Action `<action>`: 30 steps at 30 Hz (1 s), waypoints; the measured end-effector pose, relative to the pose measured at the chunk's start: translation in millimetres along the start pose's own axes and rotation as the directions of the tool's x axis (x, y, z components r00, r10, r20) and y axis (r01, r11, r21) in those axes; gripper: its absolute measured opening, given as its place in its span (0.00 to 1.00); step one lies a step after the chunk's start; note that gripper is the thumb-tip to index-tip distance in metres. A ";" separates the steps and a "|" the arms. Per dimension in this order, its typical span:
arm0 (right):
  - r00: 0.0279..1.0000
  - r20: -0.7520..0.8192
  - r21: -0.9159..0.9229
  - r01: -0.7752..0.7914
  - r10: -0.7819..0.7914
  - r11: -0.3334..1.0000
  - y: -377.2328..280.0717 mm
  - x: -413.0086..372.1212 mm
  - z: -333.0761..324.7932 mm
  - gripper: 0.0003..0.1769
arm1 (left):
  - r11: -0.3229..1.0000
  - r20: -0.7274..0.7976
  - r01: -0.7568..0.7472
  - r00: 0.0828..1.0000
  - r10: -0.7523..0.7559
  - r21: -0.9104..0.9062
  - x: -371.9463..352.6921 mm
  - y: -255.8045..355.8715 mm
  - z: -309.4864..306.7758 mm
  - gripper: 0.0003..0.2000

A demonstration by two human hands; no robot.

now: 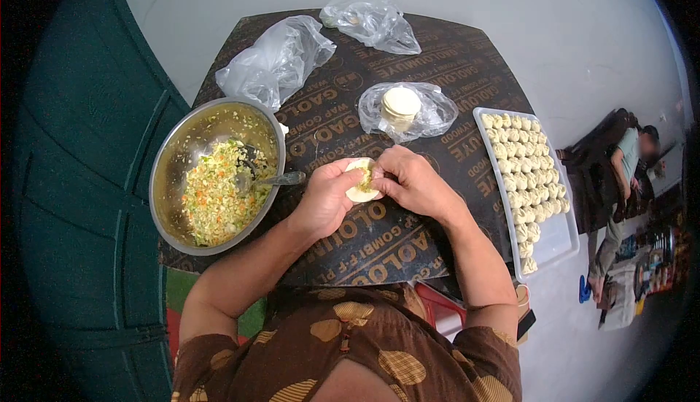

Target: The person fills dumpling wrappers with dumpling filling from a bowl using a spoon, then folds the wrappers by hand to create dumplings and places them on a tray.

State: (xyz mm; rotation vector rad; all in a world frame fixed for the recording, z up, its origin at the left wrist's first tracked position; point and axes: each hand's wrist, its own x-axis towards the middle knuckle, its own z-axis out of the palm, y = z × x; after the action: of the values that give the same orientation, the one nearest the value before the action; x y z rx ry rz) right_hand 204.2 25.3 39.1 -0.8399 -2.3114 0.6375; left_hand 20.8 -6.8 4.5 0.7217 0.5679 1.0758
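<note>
While both hands meet just right of the bowl (166, 150), the left hand (324, 201) cups a half-folded dumpling (359, 192) w/ green filling showing at the seam, fingers curled under & around it. The right hand (415, 183) closes on the same dumpling from the far side of the bowl, thumb & fingertips pinching the edge, so the 2 hands are together, both clamped on it. The bowl is metal, approx. half full of chopped filling (215, 198) (green, white, orange bits), w/ a spoon (281, 179) lying in it, handle poking over the rim toward the hands. Right of the bowl & beyond the hands, a stack of round wrappers (401, 104) sits on an open plastic bag. Further right of the bowl, well apart, a white tray (558, 236) carries rows of finished dumplings (519, 168). Just behind the bowl lies a crumpled clear bag (277, 59); another bag (372, 21) lies behind & right of it. All rest on a dark printed board (408, 245). Way right of the bowl, off the board, another person (620, 176) sits; can't tell what they're doing.
</note>
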 end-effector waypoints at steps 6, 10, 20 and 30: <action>1.000 -0.024 0.043 0.001 0.001 0.999 0.7 -0.7 -4.2 0.07 | 0.995 -0.006 -0.025 1.000 0.024 -0.100 2.0 0.3 -4.3 0.14; 1.000 0.015 0.000 -0.016 0.016 1.000 -2.7 -0.3 -3.5 0.07 | 0.984 -0.025 -0.042 0.999 0.039 -0.174 3.3 -2.7 -9.1 0.15; 0.998 -0.038 0.048 -0.046 0.047 0.998 -2.7 0.1 -3.2 0.07 | 0.994 0.020 -0.014 1.000 0.017 -0.112 1.1 1.2 -2.7 0.15; 0.991 -0.126 0.098 -0.040 0.052 0.994 -4.6 -0.6 -3.2 0.09 | 0.999 0.020 -0.011 1.000 0.012 -0.033 -1.1 4.4 3.3 0.14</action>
State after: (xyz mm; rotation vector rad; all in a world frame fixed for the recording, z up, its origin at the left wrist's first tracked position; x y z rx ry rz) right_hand 204.9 22.5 43.9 -0.8662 -2.1347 0.6880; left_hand 20.3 -7.3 10.1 0.7070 0.5276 1.0853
